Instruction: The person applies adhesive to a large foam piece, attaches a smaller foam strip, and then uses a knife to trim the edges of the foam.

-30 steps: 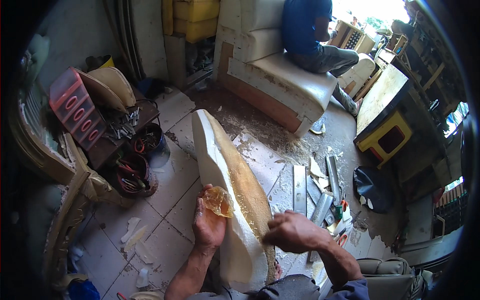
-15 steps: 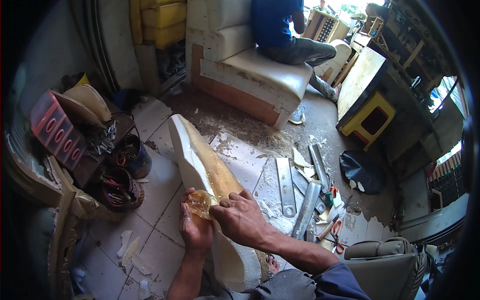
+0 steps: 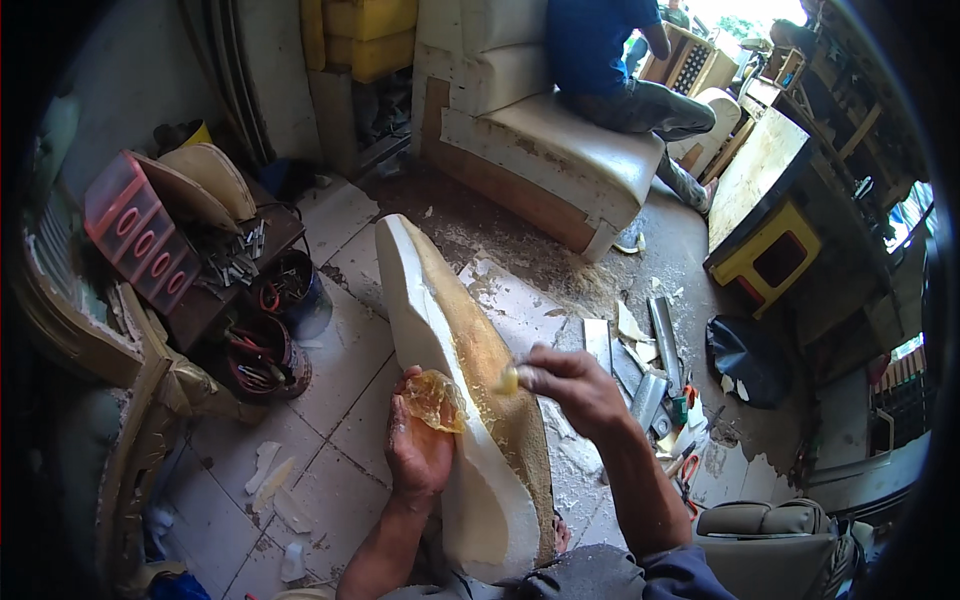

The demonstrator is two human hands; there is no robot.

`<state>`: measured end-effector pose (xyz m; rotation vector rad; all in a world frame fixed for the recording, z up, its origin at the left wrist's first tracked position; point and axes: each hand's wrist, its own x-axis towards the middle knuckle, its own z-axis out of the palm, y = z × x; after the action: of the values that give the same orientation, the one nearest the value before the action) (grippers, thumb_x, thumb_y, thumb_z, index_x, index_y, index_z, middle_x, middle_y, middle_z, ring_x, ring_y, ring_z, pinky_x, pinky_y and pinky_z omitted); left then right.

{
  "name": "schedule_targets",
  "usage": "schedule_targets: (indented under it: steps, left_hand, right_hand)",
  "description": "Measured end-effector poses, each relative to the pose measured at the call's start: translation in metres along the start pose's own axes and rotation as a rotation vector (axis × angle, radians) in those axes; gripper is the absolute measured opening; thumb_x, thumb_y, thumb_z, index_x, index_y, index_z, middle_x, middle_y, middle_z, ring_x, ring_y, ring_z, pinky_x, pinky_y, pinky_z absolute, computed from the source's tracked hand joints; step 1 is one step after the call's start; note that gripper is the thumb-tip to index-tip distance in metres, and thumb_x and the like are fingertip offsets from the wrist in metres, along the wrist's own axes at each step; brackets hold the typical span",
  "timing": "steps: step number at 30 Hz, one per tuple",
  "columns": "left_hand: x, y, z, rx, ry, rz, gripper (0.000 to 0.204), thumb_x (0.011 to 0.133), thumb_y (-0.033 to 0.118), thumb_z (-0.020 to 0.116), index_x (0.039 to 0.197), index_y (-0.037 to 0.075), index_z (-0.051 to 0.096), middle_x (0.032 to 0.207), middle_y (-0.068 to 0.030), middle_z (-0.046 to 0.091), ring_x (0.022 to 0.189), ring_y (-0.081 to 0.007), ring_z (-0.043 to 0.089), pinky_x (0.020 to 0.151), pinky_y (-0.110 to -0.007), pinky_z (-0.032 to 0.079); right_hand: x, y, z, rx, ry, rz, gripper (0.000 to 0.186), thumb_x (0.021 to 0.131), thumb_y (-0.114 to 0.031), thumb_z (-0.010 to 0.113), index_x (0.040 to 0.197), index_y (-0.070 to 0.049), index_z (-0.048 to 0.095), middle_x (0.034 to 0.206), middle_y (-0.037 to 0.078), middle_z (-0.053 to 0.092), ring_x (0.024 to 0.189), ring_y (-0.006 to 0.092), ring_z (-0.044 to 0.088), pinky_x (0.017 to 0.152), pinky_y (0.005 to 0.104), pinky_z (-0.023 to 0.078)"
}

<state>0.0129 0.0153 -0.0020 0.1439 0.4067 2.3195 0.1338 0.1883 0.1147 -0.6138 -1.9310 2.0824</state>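
Observation:
Across my lap stands a long padded piece [image 3: 480, 350], with white foam along its left side and a tan, rough top face. My left hand [image 3: 418, 452] cups a clear plastic container of amber, glue-like stuff [image 3: 435, 400] beside its left edge. Pinched in the fingers of my right hand [image 3: 578, 388] is a small yellow foam piece [image 3: 507, 381], slightly blurred, over the tan face; whether it touches that face I cannot tell. Thin pale strands lie on the tan face near the container.
At left, a red-fronted drawer box [image 3: 140, 235] and dark buckets [image 3: 265, 360] stand close by. Metal strips [image 3: 650, 395], red-handled scissors [image 3: 687, 472] and foam scraps lie right on the tiles. A person in blue [image 3: 605, 50] sits on a white padded bench [image 3: 570, 140] ahead.
My right hand has moved away from the container to the right, over the tan face, with the yellow foam piece now showing. The whole view has shifted a little.

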Motion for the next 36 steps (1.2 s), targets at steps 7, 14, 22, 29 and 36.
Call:
schedule_targets:
  steps: [7, 14, 22, 29, 36]
  left_hand:
    - [0.000, -0.001, 0.010, 0.042, -0.010, -0.003, 0.040, 0.111, 0.033, 0.040, 0.143, 0.009, 0.049, 0.136, -0.0084, 0.060, 0.129, -0.0239, 0.055, 0.115, -0.044, 0.040]
    - [0.000, 0.001, 0.005, 0.024, -0.005, -0.023, 0.041, 0.111, 0.034, 0.042, 0.144, 0.010, 0.049, 0.137, -0.0084, 0.060, 0.130, -0.0242, 0.055, 0.116, -0.044, 0.040]
    - [0.001, -0.001, 0.001, 0.038, 0.003, -0.017, 0.043, 0.110, 0.034, 0.044, 0.145, 0.009, 0.048, 0.138, -0.0087, 0.060, 0.130, -0.0242, 0.055, 0.115, -0.044, 0.040]
    - [0.000, -0.004, 0.011, 0.083, 0.058, -0.001, 0.044, 0.109, 0.038, 0.046, 0.143, 0.010, 0.049, 0.133, -0.0080, 0.060, 0.124, -0.0224, 0.057, 0.110, -0.041, 0.044]
    - [-0.001, -0.002, 0.012, 0.082, 0.076, -0.012, 0.044, 0.109, 0.038, 0.047, 0.143, 0.010, 0.049, 0.133, -0.0079, 0.060, 0.124, -0.0224, 0.056, 0.111, -0.041, 0.043]
  right_hand:
    - [0.031, 0.031, 0.007, -0.945, 0.143, -0.266, 0.017, 0.089, -0.014, 0.074, 0.105, -0.013, 0.079, 0.094, 0.008, 0.065, 0.091, 0.0279, 0.058, 0.087, 0.0396, 0.048]
    - [-0.002, 0.019, 0.021, -1.089, -0.080, -0.251, 0.016, 0.090, -0.017, 0.071, 0.104, -0.014, 0.077, 0.096, 0.007, 0.062, 0.098, 0.0276, 0.053, 0.090, 0.0419, 0.044]
    - [-0.076, 0.021, 0.007, -1.140, -0.313, -0.318, 0.015, 0.095, -0.024, 0.066, 0.105, -0.021, 0.076, 0.099, 0.004, 0.063, 0.099, 0.0224, 0.051, 0.091, 0.0409, 0.038]
    - [-0.074, 0.004, -0.009, -1.096, -0.202, -0.370, 0.020, 0.087, -0.014, 0.072, 0.105, -0.021, 0.076, 0.100, 0.002, 0.064, 0.099, 0.0226, 0.055, 0.088, 0.0409, 0.041]
    - [-0.071, 0.018, -0.004, -1.229, -0.287, -0.453, 0.019, 0.085, -0.017, 0.071, 0.103, -0.021, 0.075, 0.096, 0.000, 0.059, 0.097, 0.0220, 0.053, 0.090, 0.0406, 0.040]
